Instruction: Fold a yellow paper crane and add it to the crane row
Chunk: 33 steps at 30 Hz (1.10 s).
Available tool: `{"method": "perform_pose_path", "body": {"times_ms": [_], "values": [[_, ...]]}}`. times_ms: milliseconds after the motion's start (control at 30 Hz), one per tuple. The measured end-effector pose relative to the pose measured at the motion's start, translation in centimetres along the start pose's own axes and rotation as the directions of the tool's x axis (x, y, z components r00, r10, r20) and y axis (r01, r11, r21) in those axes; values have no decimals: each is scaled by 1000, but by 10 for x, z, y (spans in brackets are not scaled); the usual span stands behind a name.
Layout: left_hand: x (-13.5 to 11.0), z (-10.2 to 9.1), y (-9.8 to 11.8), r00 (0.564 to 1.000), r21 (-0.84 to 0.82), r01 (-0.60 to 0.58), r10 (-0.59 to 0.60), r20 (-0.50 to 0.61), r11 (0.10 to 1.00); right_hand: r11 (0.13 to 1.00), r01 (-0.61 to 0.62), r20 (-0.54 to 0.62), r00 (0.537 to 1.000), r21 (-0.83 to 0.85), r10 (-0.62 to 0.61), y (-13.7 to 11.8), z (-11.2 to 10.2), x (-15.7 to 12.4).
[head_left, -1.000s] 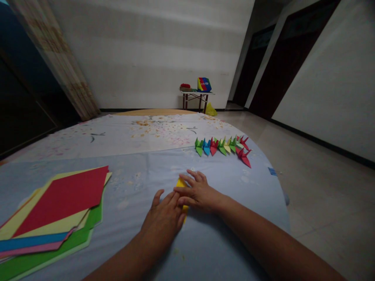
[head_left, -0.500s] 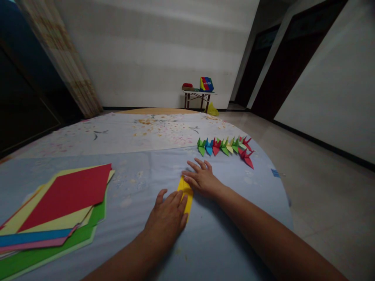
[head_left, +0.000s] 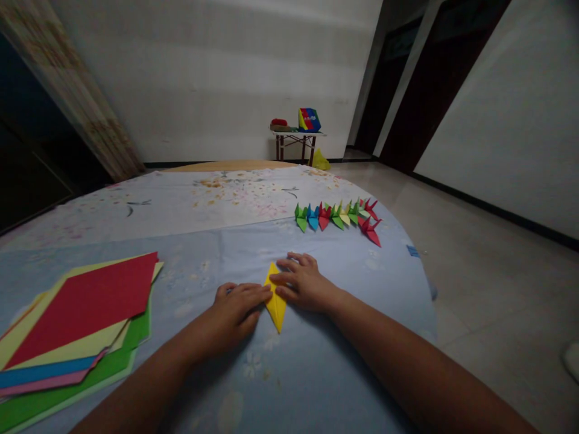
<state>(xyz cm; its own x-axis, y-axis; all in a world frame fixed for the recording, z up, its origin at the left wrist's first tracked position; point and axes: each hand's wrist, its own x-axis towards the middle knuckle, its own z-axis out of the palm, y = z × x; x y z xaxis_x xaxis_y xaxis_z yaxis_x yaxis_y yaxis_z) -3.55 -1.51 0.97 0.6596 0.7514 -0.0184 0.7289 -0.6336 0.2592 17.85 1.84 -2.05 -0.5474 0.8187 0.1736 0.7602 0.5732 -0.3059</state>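
Observation:
A folded piece of yellow paper (head_left: pixel 278 314), shaped like a narrow diamond with a crease down its middle, lies flat on the blue tablecloth. The stretched fingertips of my left hand (head_left: pixel 239 306) rest on its left edge. On the other side, my right hand (head_left: pixel 306 283) has its fingers spread, some of them pressing on the paper's right part. Neither hand grips anything. Farther off to the right stands a row of folded paper cranes, with a red crane (head_left: pixel 371 231) nearest and a blue crane (head_left: pixel 313 217) among several green ones.
A stack of coloured sheets, with a red sheet (head_left: pixel 90 304) on top, lies on the left of the table. The tablecloth (head_left: pixel 217 386) covers the rounded table. By the far wall, a small table (head_left: pixel 294 134) carries a colourful box (head_left: pixel 309 120).
The yellow paper has gone from a narrow strip to a pointed diamond. My left hand has shifted from atop its lower part to its left edge. The view has moved slightly right.

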Motion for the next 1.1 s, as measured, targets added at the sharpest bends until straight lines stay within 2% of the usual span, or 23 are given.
{"method": "perform_pose_path", "body": {"times_ms": [167, 400, 533, 733, 1100], "values": [[0, 0, -4, 999, 58, -19, 16, 52, 998, 1000, -12, -26, 1000, 13, 12, -1, -1, 3], [-7, -11, 3, 996, 146, -8, -5, 91, 989, 1000, -16, -60, 998, 6, 16, -3, 2, 4], [-14, -6, 6, 994, 161, -33, 16, 106, 986, 1000, -13, -70, 997, 7, 14, -2, 3, 4], [-20, 7, 6, 996, 192, -34, 18, 86, 981, 1000, -14, -70, 997, 19, 15, -2, 3, 4], [-28, 9, 10, 999, 156, -32, 30, 16, 987, 1000, -3, -86, 996, 21, 5, -2, 4, 4]]}}
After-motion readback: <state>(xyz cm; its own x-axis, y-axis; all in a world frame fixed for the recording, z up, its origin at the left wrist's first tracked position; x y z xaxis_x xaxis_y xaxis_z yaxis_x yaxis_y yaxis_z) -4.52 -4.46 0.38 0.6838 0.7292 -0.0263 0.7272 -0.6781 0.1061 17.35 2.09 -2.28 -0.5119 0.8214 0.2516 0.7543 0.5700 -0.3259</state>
